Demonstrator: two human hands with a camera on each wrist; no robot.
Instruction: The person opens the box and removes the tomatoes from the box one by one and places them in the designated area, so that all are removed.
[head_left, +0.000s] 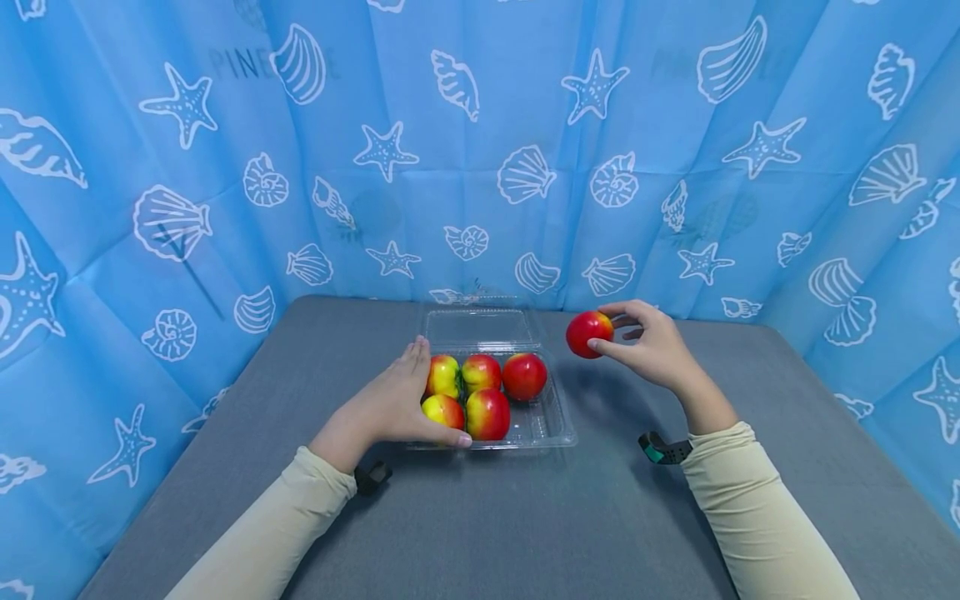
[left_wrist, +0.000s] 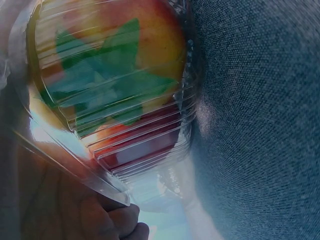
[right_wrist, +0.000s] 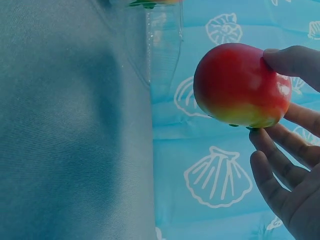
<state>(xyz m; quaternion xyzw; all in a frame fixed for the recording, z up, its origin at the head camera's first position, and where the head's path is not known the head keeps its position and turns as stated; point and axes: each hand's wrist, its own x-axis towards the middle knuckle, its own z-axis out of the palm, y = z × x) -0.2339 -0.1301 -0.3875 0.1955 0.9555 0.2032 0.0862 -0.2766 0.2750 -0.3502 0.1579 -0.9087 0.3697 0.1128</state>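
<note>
A red peach (head_left: 588, 335) with a yellow patch is pinched between the thumb and fingers of my right hand (head_left: 651, 346), raised above the table. Green leafy bits show on its underside in the right wrist view. To its left a clear plastic clamshell box (head_left: 558, 429) holds several red-and-yellow peaches (head_left: 488, 414), with its lid (head_left: 483, 327) laid back. My left hand (head_left: 401, 404) rests against the box's left side, fingers extended and thumb along the front rim. Through the ribbed wall, the left wrist view shows a peach (left_wrist: 162, 50) with a green star-shaped leaf.
A grey cloth-covered table (head_left: 495, 517) lies under the box. Behind it and at both sides hangs a blue curtain (head_left: 480, 150) with white shells and starfish. Dark straps (head_left: 663, 450) sit at both wrists. Bare space shows inside the box at its front right.
</note>
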